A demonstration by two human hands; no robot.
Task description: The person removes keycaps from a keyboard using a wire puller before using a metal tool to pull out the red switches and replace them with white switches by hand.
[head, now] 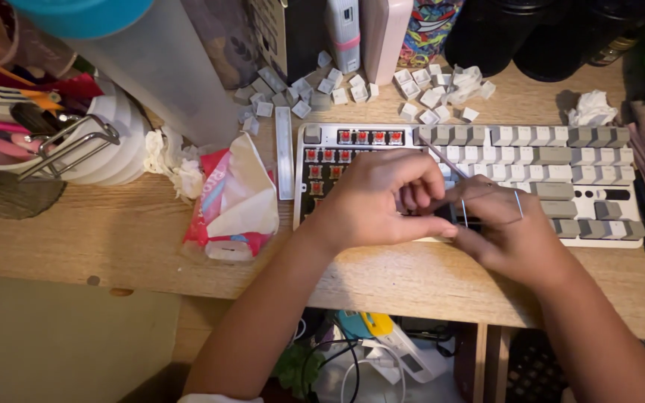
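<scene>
Wooden desk edge (pixel 412 287) runs nearest, with cables and a yellow-tipped tool in the gap beneath it. Just above the edge, both hands meet over the lower middle of a mechanical keyboard (pixel 561 160). The left hand (pixel 378 198) is curled, thumb stretched rightward along the keyboard's front row, fingers folded in; whether it pinches anything I cannot tell. The right hand (pixel 505 224) is clenched around a wire keycap puller (pixel 463 210), its thin prongs standing out beside the fingers, and a slim rod slants up from the grip across the keys. The keyboard lies flat on the desk; its left portion is stripped to red switches (pixel 337 155), while grey and white caps cover the right. Left of it lies a long white spacebar cap (pixel 284 153) and a crumpled pink-and-white packet (pixel 234 198). Farther back, loose keycaps (pixel 352 88) lie scattered in a heap, a wad of tissue (pixel 591 108) to the right, and dark bottles along the rear.
</scene>
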